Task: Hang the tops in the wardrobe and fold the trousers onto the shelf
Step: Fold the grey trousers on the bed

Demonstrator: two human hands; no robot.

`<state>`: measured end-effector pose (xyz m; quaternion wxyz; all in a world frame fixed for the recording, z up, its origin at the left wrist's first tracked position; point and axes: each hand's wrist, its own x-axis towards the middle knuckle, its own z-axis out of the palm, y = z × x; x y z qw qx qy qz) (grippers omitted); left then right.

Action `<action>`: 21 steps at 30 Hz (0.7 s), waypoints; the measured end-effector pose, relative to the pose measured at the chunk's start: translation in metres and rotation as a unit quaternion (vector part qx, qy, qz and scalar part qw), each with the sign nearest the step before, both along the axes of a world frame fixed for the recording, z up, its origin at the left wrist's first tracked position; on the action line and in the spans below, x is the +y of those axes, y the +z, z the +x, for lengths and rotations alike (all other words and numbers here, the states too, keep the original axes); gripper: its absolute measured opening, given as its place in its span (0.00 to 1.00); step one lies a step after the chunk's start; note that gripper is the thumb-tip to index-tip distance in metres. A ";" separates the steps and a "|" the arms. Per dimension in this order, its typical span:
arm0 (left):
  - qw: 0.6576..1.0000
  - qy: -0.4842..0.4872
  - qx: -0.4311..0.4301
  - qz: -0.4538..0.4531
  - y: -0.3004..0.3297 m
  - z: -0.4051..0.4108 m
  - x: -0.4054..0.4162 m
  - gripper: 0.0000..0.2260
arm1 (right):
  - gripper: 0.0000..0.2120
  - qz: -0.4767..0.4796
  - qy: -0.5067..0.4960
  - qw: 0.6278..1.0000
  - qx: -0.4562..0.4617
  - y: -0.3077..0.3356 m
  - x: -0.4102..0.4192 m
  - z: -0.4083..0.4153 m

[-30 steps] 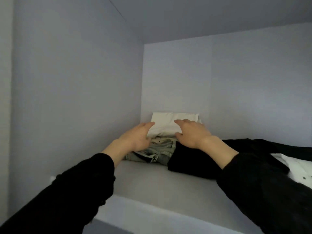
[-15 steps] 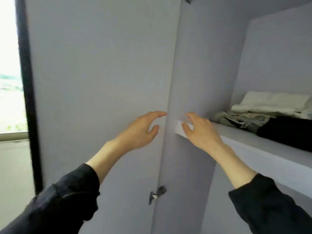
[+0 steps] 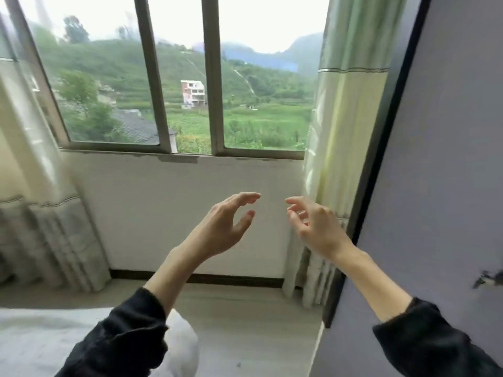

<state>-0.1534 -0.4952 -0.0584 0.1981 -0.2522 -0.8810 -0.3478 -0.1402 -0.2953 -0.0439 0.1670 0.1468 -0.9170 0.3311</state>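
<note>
A pale wooden floor point(image 3: 245, 317) is seen below the window wall. A white bed point(image 3: 35, 341) stands on it at the lower left.

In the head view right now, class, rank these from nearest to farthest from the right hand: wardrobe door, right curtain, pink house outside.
1. Right curtain, just behind the right hand.
2. Wardrobe door, to its right; close to the curtain's rank.
3. Pink house, far outside the window.

Barred window point(image 3: 190, 77) onto green hills, pale curtains point(image 3: 343, 131), white wall point(image 3: 177, 213), possibly wooden floor point(image 3: 245, 322)
</note>
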 end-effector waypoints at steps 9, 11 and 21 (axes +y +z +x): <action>0.952 0.262 -0.152 0.035 -0.066 0.082 -0.231 0.16 | 0.17 0.044 0.236 0.968 -0.079 -0.065 -0.244 -0.023; 0.926 0.332 -0.170 0.051 -0.074 0.101 -0.276 0.16 | 0.18 0.065 0.301 0.947 -0.090 -0.076 -0.301 -0.025; 0.801 0.545 -0.229 0.095 -0.101 0.157 -0.431 0.16 | 0.18 0.151 0.516 0.839 -0.090 -0.112 -0.522 -0.037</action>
